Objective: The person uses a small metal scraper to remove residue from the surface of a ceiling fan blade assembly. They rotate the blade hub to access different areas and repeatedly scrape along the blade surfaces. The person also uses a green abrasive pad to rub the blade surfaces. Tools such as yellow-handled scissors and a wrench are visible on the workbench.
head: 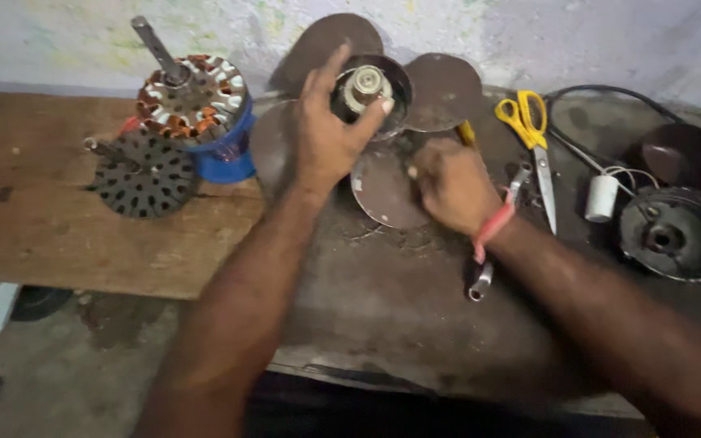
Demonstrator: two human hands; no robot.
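My left hand (pixel 326 134) grips the rim of a round dark motor hub (pixel 371 88) that has a metal shaft end in its middle and brown fan blades (pixel 444 91) spreading out around it. My right hand (pixel 450 185), with a pink band at the wrist, is closed over something at the lower blade (pixel 383 191); a yellow-handled tool (pixel 467 134) pokes out just behind it, and what the fingers hold is hidden.
A copper-wound stator (pixel 192 97) on a blue base and a slotted black rotor (pixel 144 174) stand on the wooden board at left. Yellow scissors (pixel 529 134), a white capacitor (pixel 602 197), a black motor cover (pixel 675 234) and a socket wrench (pixel 480 284) lie at right.
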